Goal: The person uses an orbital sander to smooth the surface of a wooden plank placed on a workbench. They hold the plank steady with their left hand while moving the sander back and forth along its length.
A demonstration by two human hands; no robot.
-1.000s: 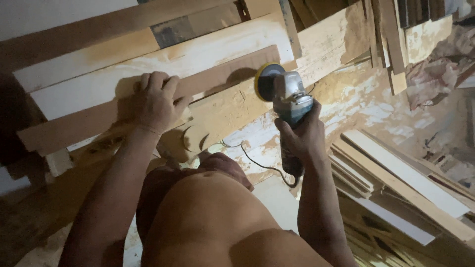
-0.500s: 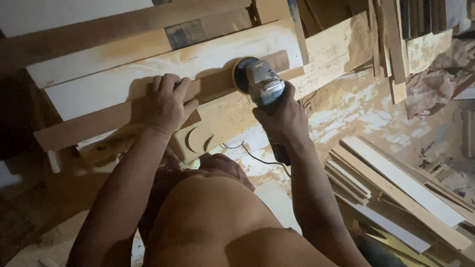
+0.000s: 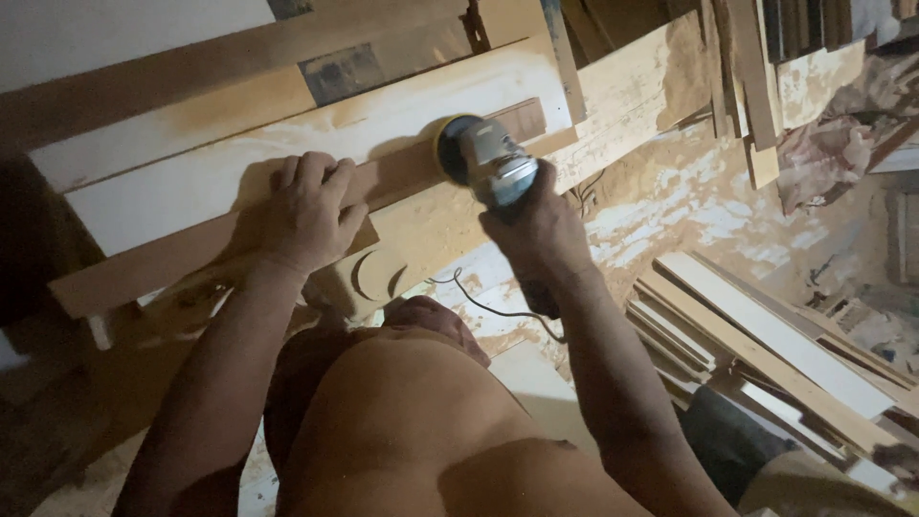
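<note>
Since the earlier pic the grey hand-held power sander with round yellow-edged disc (image 3: 476,156) has moved to the left along the long brown wooden strip (image 3: 215,237), approx. closer to the left hand (image 3: 304,213) now. The right hand (image 3: 536,233) holds the sander body from behind, fingers wrapped closed around it, forearm coming up from the lower right. The disc stands on its edge and touches the strip near its right end. The left hand lies flat on the strip, palm down, fingers together and bent a little over the far edge, pressing it on the wide pale wooden board (image 3: 316,129) under it. A thin black power cable (image 3: 488,306) hangs below the sander. Loose pale wooden slats (image 3: 766,335) lie on the floor at the right, well apart from both hands.
</note>
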